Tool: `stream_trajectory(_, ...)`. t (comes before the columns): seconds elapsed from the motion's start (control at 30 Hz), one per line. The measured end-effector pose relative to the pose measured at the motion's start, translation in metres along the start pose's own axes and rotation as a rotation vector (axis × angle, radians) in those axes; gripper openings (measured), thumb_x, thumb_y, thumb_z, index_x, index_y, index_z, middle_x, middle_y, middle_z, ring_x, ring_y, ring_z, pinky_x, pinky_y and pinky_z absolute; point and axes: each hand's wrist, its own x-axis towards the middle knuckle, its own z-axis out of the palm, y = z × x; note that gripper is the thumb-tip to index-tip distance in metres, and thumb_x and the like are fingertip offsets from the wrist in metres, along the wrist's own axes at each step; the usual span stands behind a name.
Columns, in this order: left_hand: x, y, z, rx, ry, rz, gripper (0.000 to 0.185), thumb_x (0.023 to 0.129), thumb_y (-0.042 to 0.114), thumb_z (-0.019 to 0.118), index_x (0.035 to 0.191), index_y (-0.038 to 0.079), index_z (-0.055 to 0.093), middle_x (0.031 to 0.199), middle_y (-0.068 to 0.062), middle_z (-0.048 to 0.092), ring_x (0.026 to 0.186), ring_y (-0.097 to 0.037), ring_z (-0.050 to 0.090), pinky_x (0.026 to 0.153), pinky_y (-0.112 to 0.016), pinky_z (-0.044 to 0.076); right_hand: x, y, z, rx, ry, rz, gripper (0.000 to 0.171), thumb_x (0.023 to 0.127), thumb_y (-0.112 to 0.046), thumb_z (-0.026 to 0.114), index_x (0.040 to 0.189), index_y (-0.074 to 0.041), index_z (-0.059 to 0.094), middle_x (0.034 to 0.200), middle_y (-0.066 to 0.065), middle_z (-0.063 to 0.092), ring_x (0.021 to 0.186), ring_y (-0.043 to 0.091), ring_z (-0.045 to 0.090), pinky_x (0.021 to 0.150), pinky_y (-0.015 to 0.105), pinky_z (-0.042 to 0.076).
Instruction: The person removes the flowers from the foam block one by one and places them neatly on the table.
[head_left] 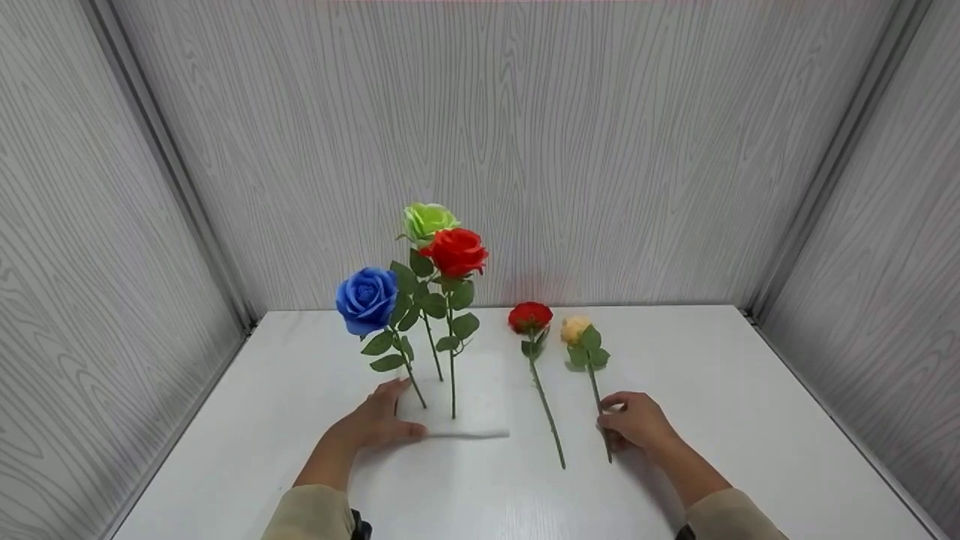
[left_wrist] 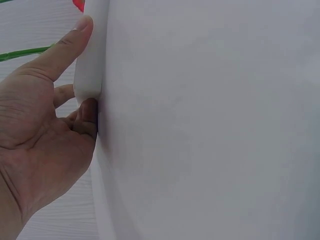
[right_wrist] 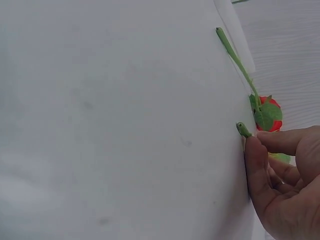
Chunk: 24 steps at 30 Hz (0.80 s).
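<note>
A white foam block [head_left: 484, 401] lies on the table with a blue rose [head_left: 367, 300], a light green rose [head_left: 429, 222] and a red rose [head_left: 457, 253] standing in it. My left hand [head_left: 377, 420] holds the block's near left corner, thumb on the front edge and fingers along the left side. In the left wrist view, its thumb lies straight against the white block [left_wrist: 90, 70]. My right hand [head_left: 636, 421] pinches the lower stem of a pale yellow rose [head_left: 576, 330]. The stem's cut end [right_wrist: 242, 128] shows past the fingertips in the right wrist view.
Another red rose [head_left: 530, 318] lies on the white table [head_left: 675, 360] between the block and the yellow rose, stem toward me. Grey wood-grain panels [head_left: 600, 150] wall the table at the back and both sides.
</note>
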Motion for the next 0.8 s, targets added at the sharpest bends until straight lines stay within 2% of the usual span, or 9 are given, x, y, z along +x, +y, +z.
stream_trajectory(0.27,-0.001,0.001,-0.002,-0.007,-0.015,0.039,0.109,0.086,0.039,0.093,0.167,-0.001,0.034,0.174,-0.031,0.030,0.162,-0.053,0.029,0.131,-0.065,0.031,0.000,-0.007,-0.006,-0.035,-0.016,-0.032,0.044,0.097,-0.012,0.076,0.138,0.002,0.066,0.091,0.009,0.067,0.072,0.018,0.066,0.062,0.032,0.060)
stream_trajectory(0.47,-0.001,0.002,-0.002,-0.009,-0.020,0.010,0.109,0.087,0.041,0.092,0.168,0.000,0.033,0.175,-0.029,0.030,0.163,-0.051,0.029,0.132,-0.064,0.029,0.001,-0.023,-0.006,-0.001,-0.014,-0.049,0.045,0.100,-0.014,0.075,0.141,0.001,0.064,0.096,0.009,0.066,0.082,0.020,0.068,0.066,0.033,0.062)
stream_trajectory(0.63,0.000,0.000,0.000,-0.006,-0.016,0.008,0.109,0.086,0.043,0.092,0.167,-0.001,0.034,0.175,-0.029,0.030,0.163,-0.051,0.029,0.133,-0.064,0.029,-0.002,-0.033,0.003,0.028,-0.015,-0.104,0.043,0.100,-0.014,0.074,0.140,0.000,0.067,0.098,0.008,0.065,0.085,0.022,0.065,0.067,0.032,0.057)
stream_trajectory(0.8,0.000,-0.001,-0.001,-0.010,-0.009,0.013,0.109,0.086,0.044,0.092,0.167,-0.001,0.035,0.175,-0.030,0.030,0.163,-0.051,0.029,0.133,-0.064,0.029,-0.007,-0.045,0.021,0.054,-0.011,-0.136,0.039,0.101,-0.013,0.075,0.137,-0.001,0.069,0.099,0.008,0.066,0.087,0.024,0.066,0.066,0.031,0.054)
